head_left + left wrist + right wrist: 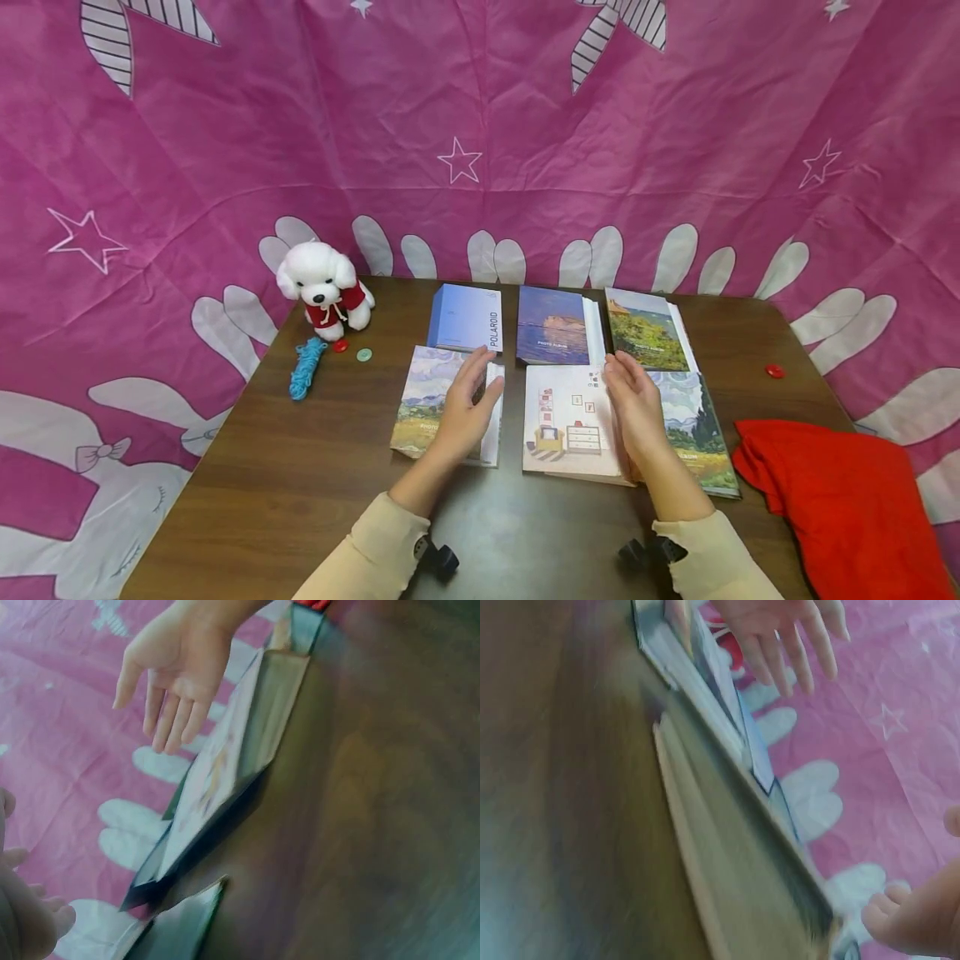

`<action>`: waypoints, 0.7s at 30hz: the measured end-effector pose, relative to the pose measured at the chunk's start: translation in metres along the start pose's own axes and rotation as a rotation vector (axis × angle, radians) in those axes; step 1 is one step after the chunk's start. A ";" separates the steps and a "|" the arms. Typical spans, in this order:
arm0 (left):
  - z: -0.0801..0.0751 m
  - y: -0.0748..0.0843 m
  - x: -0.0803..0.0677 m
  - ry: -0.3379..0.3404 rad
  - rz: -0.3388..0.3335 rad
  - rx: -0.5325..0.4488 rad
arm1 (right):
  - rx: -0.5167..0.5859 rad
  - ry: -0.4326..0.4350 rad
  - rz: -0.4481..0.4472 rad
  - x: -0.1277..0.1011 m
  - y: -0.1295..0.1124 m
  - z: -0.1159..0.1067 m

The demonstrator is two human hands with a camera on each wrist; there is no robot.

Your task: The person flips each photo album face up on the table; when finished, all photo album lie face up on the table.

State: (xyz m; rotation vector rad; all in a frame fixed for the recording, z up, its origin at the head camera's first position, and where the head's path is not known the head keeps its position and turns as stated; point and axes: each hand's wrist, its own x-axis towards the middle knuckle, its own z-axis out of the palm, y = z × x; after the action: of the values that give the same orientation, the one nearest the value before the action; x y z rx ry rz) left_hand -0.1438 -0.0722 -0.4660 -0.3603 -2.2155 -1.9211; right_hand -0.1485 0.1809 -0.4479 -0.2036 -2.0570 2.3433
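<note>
From the head camera, the left hand (465,408) hovers with straight fingers over the landscape-cover photo album (427,400) on the dark wooden table (300,492), holding nothing; the right hand (637,408), equally flat and empty, sits between the cream room-illustration album (566,421) and the cypress-painting album (693,429); both wrist views are blurred, showing open fingers above book edges; best to press flat palms squarely on the covers and slide slowly.

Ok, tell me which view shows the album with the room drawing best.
Head view: the room-drawing album lies flat, whole cover visible beside the right hand. Both wrist views show albums only edge-on and blurred; its drawing can't be made out.
</note>
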 end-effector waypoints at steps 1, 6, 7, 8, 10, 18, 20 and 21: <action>0.003 -0.001 -0.001 -0.009 -0.010 -0.008 | -0.012 0.013 0.005 -0.002 0.001 -0.005; 0.020 -0.006 -0.007 -0.079 -0.111 -0.025 | -0.061 0.037 0.074 -0.013 0.009 -0.021; 0.024 -0.006 -0.010 -0.101 -0.137 -0.018 | -0.063 0.032 0.083 -0.015 0.012 -0.023; 0.028 -0.006 -0.012 -0.122 -0.167 -0.006 | -0.064 0.025 0.092 -0.016 0.014 -0.023; 0.034 -0.006 -0.016 -0.173 -0.217 0.019 | -0.055 0.010 0.095 -0.018 0.018 -0.023; 0.044 -0.007 -0.029 -0.187 -0.256 0.080 | -0.033 -0.034 0.061 -0.020 0.028 -0.014; 0.044 -0.007 -0.030 -0.157 -0.245 0.088 | -0.024 -0.045 0.058 -0.019 0.029 -0.013; 0.043 -0.007 -0.031 -0.145 -0.241 0.089 | -0.026 -0.046 0.058 -0.019 0.029 -0.012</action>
State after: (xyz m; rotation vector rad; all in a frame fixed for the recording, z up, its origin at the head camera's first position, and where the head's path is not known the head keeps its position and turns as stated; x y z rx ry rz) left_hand -0.1157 -0.0320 -0.4879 -0.2348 -2.5313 -1.9583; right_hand -0.1262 0.1867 -0.4759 -0.2145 -2.1323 2.3769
